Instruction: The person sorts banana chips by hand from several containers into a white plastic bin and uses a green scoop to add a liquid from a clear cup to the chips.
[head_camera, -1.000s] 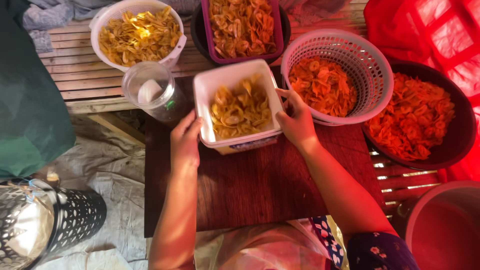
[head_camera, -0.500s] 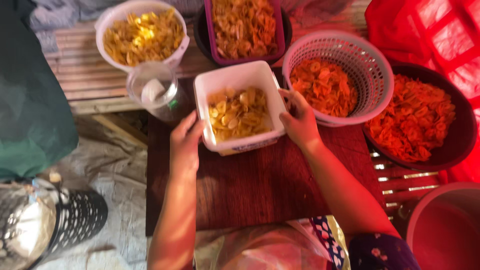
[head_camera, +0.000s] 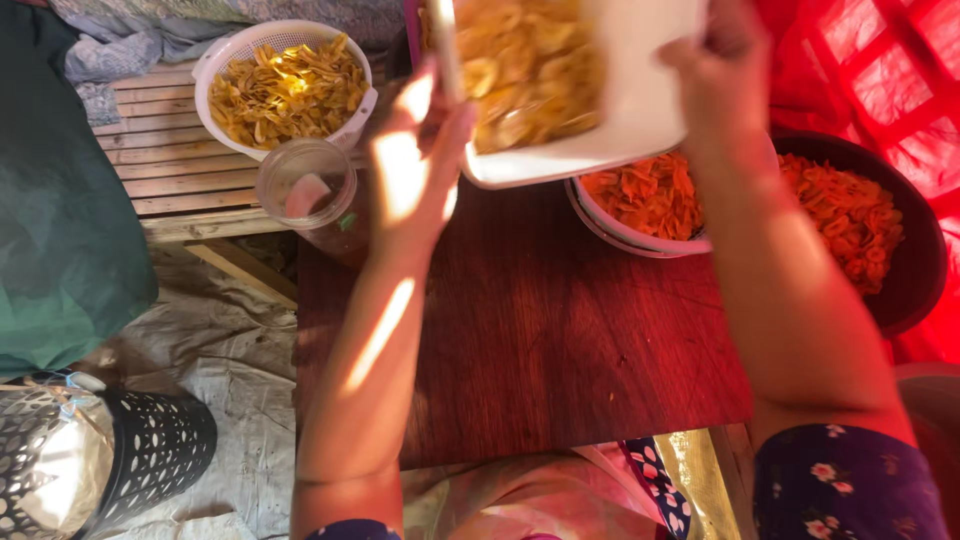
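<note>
Far left, a black basket (head_camera: 150, 450) sits on the ground, a white colander (head_camera: 285, 90) of yellow chips on the slats, a clear cup (head_camera: 305, 190) beside it. Left hand (head_camera: 415, 170) clamps the near rim of the white tub (head_camera: 640, 120), right hand (head_camera: 725, 75) grips its far edge; tub's raised and tilted above the red board (head_camera: 540, 330). Stiff plastic, light load, brittle chips, so rim holds suit. Orange chips fill the bowl (head_camera: 900, 270) right.
</note>
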